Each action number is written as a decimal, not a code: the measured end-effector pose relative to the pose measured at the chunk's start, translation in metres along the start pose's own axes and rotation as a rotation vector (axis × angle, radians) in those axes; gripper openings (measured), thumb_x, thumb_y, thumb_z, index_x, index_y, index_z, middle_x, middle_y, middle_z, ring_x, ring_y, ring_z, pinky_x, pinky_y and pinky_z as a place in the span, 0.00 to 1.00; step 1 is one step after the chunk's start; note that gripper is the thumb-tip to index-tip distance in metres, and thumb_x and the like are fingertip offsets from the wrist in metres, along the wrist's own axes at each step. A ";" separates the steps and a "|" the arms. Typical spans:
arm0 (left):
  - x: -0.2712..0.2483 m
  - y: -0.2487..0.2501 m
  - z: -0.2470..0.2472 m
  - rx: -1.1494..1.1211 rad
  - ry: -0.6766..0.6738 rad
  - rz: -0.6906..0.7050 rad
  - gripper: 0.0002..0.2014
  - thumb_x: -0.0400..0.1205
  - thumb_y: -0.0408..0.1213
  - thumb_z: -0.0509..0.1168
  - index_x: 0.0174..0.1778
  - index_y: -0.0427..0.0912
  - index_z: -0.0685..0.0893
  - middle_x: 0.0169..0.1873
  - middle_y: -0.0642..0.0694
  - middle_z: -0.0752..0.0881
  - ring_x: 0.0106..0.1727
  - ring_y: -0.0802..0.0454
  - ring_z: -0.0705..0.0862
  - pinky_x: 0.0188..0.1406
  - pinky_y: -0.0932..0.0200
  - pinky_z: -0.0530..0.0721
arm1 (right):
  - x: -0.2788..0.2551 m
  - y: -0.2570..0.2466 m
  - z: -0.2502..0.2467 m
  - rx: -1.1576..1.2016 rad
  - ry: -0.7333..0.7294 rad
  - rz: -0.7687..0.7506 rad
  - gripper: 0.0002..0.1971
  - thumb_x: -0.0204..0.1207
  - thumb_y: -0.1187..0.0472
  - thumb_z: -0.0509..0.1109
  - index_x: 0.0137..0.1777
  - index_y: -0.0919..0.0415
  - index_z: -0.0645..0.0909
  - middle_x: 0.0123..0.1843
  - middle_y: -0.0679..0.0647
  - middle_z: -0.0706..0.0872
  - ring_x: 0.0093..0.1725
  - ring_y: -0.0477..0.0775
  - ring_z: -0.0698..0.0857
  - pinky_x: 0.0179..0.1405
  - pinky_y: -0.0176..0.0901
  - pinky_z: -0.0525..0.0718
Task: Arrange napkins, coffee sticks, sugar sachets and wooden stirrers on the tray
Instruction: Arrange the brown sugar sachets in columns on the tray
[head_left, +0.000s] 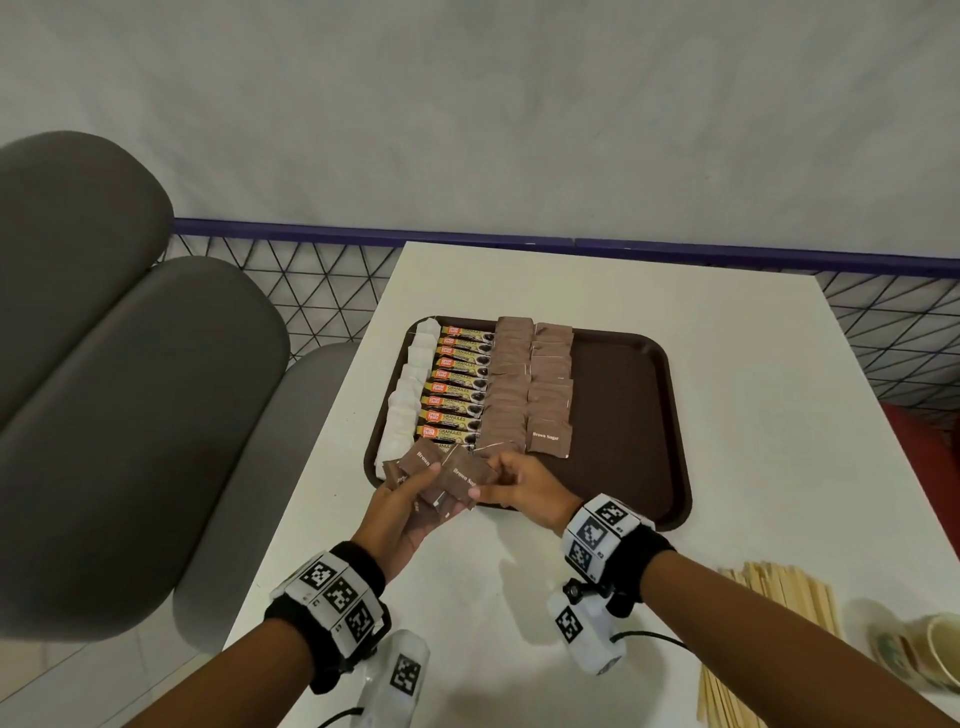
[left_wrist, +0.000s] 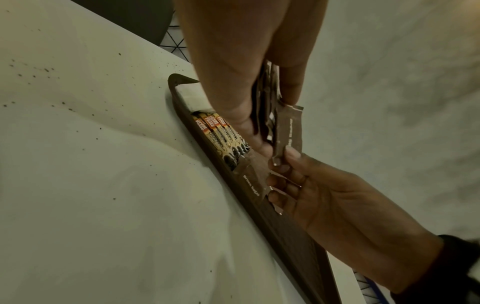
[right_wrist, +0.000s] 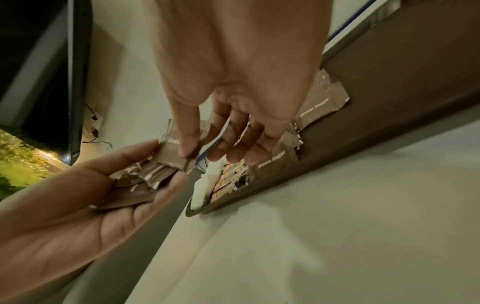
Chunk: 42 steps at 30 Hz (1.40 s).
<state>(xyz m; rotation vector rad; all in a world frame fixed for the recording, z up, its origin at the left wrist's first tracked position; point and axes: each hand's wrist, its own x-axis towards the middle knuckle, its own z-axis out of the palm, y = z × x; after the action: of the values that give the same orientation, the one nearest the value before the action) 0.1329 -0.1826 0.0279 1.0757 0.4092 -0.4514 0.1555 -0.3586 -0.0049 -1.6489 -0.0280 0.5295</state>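
A brown tray (head_left: 623, 415) lies on the white table. From its left edge it carries a column of white napkins (head_left: 410, 395), a column of coffee sticks (head_left: 460, 384) and two columns of brown sugar sachets (head_left: 524, 384). At the tray's near left corner my left hand (head_left: 415, 486) holds a loose bunch of sugar sachets (head_left: 423, 460), which shows in the palm (right_wrist: 145, 176) in the right wrist view. My right hand (head_left: 491, 486) pinches one sachet (head_left: 467, 475) of that bunch between thumb and finger (right_wrist: 189, 144). Wooden stirrers (head_left: 779, 613) lie on the table at the near right.
Paper cups (head_left: 919, 649) lie beside the stirrers at the table's right edge. Grey padded chairs (head_left: 130, 364) stand along the left. A wire mesh fence with a purple rail (head_left: 675, 249) runs behind the table. The tray's right half is bare.
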 end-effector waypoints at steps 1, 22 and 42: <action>0.000 0.000 0.000 -0.014 0.012 -0.011 0.16 0.83 0.30 0.61 0.67 0.31 0.77 0.60 0.29 0.84 0.63 0.32 0.83 0.60 0.40 0.83 | -0.001 0.001 -0.003 -0.002 0.016 0.011 0.13 0.70 0.71 0.74 0.35 0.54 0.74 0.36 0.50 0.80 0.35 0.42 0.80 0.36 0.33 0.76; 0.012 0.004 -0.003 -0.103 0.028 -0.047 0.14 0.81 0.24 0.57 0.61 0.34 0.79 0.50 0.33 0.88 0.46 0.39 0.90 0.47 0.43 0.88 | 0.019 0.028 -0.083 -0.379 0.518 0.271 0.08 0.71 0.62 0.74 0.46 0.62 0.80 0.39 0.55 0.82 0.44 0.53 0.81 0.46 0.40 0.76; 0.007 0.003 0.001 -0.019 0.013 -0.011 0.13 0.79 0.21 0.63 0.57 0.37 0.82 0.51 0.37 0.88 0.51 0.41 0.86 0.44 0.51 0.88 | 0.004 0.016 -0.060 -0.409 0.679 0.003 0.16 0.74 0.54 0.72 0.57 0.58 0.73 0.48 0.55 0.77 0.46 0.44 0.72 0.43 0.32 0.69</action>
<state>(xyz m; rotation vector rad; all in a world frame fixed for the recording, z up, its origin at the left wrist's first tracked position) 0.1403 -0.1838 0.0269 1.0585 0.4302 -0.4495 0.1762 -0.4160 -0.0179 -2.1568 0.3887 -0.0651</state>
